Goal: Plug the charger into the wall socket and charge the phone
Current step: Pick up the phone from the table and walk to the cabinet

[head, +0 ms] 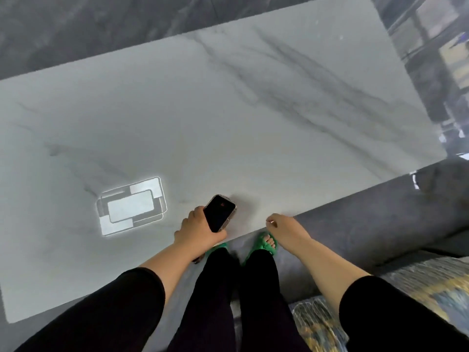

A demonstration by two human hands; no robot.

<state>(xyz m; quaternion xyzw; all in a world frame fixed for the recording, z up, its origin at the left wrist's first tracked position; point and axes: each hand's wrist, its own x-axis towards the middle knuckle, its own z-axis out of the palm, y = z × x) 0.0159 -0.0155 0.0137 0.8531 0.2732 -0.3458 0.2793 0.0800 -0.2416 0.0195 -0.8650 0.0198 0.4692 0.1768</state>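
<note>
While the left hand (196,228) has its grip clamped on the phone (220,212) at the desk (253,110) edge, a slip could drop it; the right hand (284,228), fingers loosely curled, holds nothing I can make out.

I see a counter (228,110) filling most of the frame, smooth pale stone with grey marble veins, polished enough to mirror a ceiling light at lower left. The phone (219,213) near the bottom centre has a glossy black glass face inside what looks like a clear plastic case. The slippers (266,243) below it look like matt green foam or rubber. At lower right I make out a patterned woven rug (418,288), and the sleeves (121,301) are matt black cloth.
</note>
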